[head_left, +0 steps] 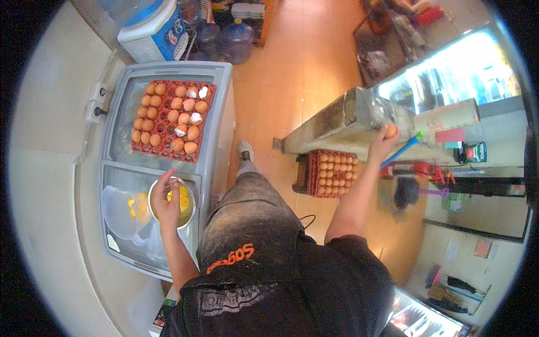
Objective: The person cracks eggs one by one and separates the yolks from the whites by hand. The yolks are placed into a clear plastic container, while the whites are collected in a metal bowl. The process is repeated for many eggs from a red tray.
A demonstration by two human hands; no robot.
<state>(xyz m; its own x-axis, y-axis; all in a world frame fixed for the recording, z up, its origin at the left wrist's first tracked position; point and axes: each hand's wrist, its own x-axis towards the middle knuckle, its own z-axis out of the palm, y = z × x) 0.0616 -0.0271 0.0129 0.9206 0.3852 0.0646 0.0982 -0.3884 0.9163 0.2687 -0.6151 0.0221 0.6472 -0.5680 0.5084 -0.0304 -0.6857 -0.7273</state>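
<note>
My left hand (pixel 167 202) is over the rim of a round metal bowl (pixel 185 210) that holds several yellow yolks; its fingers are apart and I see nothing in them. At the right, my right hand (pixel 384 141) holds a brown egg (pixel 390 130) beside a worn counter end. Beyond the bowl, a red egg tray (pixel 165 122) lies on the glass lid of a chest freezer, with whole brown eggs and several broken shells in its cups. A translucent plastic container (pixel 122 210) with yellow content stands left of the bowl, partly behind it.
The chest freezer's raised edge (pixel 225 109) borders the orange tiled floor (pixel 269 97). Stacked egg trays (pixel 332 173) sit low beneath the counter (pixel 337 122). A water dispenser (pixel 153 38) and large water bottles (pixel 237 40) are at the far left. A blue-handled stick (pixel 402 148) is near my right hand.
</note>
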